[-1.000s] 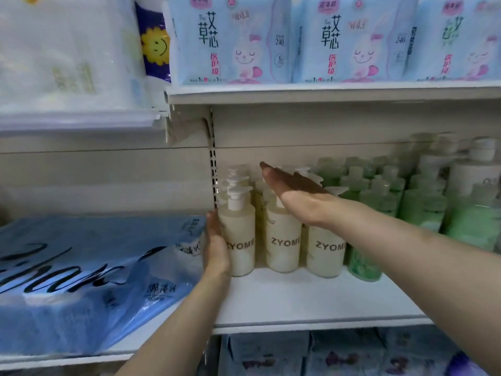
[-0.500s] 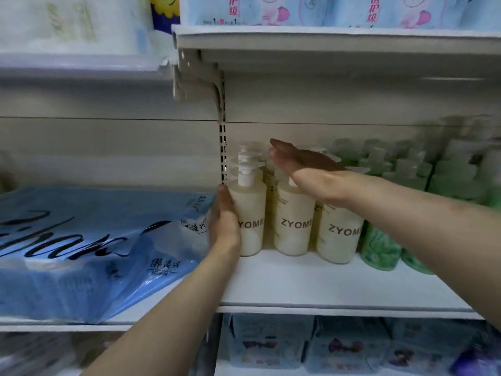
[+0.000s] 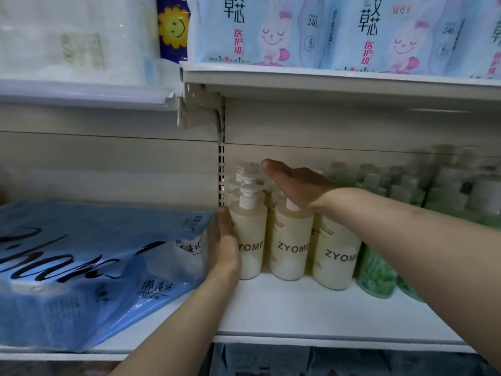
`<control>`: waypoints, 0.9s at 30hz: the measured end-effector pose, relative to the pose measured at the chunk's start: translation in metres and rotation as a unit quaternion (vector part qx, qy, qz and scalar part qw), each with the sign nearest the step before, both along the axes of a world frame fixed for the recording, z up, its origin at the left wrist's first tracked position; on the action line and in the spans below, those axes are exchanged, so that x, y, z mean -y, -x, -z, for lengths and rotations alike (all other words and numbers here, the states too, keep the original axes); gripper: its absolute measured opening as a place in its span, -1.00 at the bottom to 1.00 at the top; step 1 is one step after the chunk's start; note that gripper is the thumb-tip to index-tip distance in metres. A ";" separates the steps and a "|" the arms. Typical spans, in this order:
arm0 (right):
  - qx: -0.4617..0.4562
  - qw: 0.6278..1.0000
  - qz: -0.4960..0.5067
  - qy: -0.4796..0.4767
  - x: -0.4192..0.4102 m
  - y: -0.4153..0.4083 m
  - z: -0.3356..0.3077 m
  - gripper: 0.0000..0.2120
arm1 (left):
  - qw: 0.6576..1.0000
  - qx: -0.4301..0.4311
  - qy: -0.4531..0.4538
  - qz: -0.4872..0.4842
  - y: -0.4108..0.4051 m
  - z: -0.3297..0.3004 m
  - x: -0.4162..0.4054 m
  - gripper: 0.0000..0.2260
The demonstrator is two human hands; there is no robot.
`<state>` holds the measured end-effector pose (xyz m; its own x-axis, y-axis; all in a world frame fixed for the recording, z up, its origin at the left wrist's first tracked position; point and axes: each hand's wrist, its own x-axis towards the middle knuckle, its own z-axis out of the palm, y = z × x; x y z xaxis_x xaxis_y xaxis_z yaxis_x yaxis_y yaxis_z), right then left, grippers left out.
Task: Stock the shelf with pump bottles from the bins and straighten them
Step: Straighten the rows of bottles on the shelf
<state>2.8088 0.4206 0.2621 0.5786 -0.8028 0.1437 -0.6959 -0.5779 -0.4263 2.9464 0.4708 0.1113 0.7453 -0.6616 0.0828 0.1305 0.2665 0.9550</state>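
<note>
Three cream pump bottles marked ZYOME stand in a front row on the white shelf [image 3: 311, 318]: the left bottle [image 3: 250, 240], the middle bottle [image 3: 291, 245] and the right bottle [image 3: 336, 261]. More cream bottles stand behind them. My left hand [image 3: 223, 245] lies flat against the left side of the left bottle, fingers straight. My right hand [image 3: 295, 183] rests flat, palm down, on the pump heads of the middle and right bottles, hiding them. Neither hand grips a bottle.
Green bottles [image 3: 375, 272] fill the shelf to the right of the cream ones. A blue plastic-wrapped pack [image 3: 89, 267] lies on the left shelf, touching my left hand. Pale blue packets [image 3: 257, 31] sit on the shelf above. More packs show below.
The view has tilted and shifted. Both hands hold the same places on the bottles; the right hand has flattened a little over the pump heads.
</note>
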 end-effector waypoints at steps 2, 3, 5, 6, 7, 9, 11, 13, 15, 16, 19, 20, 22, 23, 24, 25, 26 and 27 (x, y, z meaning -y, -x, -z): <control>0.001 1.000 -0.007 -0.016 -0.001 -0.002 -0.002 -0.32 | 1.000 0.004 0.003 0.010 -0.002 0.001 0.001 -0.20; 0.000 1.000 -0.009 -0.021 -0.001 -0.003 -0.003 -0.33 | 1.000 0.007 0.002 0.014 -0.002 0.001 0.001 -0.20; 0.005 0.999 -0.012 -0.030 0.001 -0.003 -0.003 -0.32 | 1.000 0.002 0.012 0.028 -0.004 -0.001 0.000 -0.23; 0.010 0.999 -0.011 -0.037 0.003 -0.003 -0.004 -0.32 | 0.998 -0.007 0.022 0.051 -0.006 -0.004 0.001 -0.23; 0.015 0.999 -0.007 -0.045 0.005 -0.003 -0.005 -0.32 | 0.996 -0.012 0.029 0.080 -0.008 -0.008 0.002 -0.23; 0.018 0.998 0.002 -0.064 0.010 -0.003 -0.007 -0.30 | 0.991 -0.009 0.029 0.127 -0.016 -0.019 0.007 -0.31; 0.020 0.996 0.009 -0.085 0.014 -0.004 -0.007 -0.28 | 0.984 0.019 0.021 0.173 -0.026 -0.030 0.014 -0.47; 0.026 0.995 0.010 -0.100 0.018 -0.005 -0.005 -0.27 | 0.971 0.059 0.018 0.233 -0.036 -0.038 0.021 -0.46; 0.028 0.994 0.009 -0.107 0.020 -0.006 -0.003 -0.23 | 0.959 0.076 0.016 0.273 -0.044 -0.042 0.027 -0.38; 0.028 0.994 0.009 -0.106 0.021 -0.007 -0.003 -0.22 | 0.956 0.076 0.013 0.284 -0.046 -0.043 0.029 -0.35; 0.028 0.994 0.004 -0.103 0.023 -0.006 -0.002 -0.21 | 0.959 0.047 0.002 0.280 -0.049 -0.042 0.038 -0.27; 0.028 0.994 0.001 -0.104 0.023 -0.005 -0.002 -0.21 | 0.959 0.033 0.004 0.282 -0.050 -0.041 0.040 -0.25; 0.028 0.994 -0.005 -0.107 0.024 -0.003 -0.002 -0.20 | 0.956 0.012 0.012 0.294 -0.051 -0.040 0.042 -0.25; 0.026 0.994 -0.008 -0.108 0.024 -0.003 -0.002 -0.20 | 0.953 0.007 0.015 0.301 -0.052 -0.040 0.042 -0.25; 0.023 0.994 -0.009 -0.109 0.024 -0.003 -0.002 -0.20 | 0.951 0.005 0.016 0.308 -0.054 -0.039 0.043 -0.25; 0.021 0.994 -0.009 -0.109 0.024 -0.003 -0.003 -0.20 | 0.950 0.001 0.016 0.312 -0.055 -0.039 0.044 -0.24; 0.020 0.994 -0.007 -0.109 0.024 -0.003 -0.003 -0.19 | 0.949 -0.004 0.013 0.315 -0.055 -0.040 0.045 -0.24; 0.019 0.994 -0.005 -0.109 0.024 -0.004 -0.003 -0.19 | 0.948 -0.011 0.011 0.318 -0.056 -0.040 0.047 -0.23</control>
<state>2.8123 0.3965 0.2649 0.5841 -0.8116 -0.0098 -0.6712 -0.4761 -0.5682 3.0023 0.4242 0.1513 0.1977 -0.9761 0.0907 0.2906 0.1468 0.9455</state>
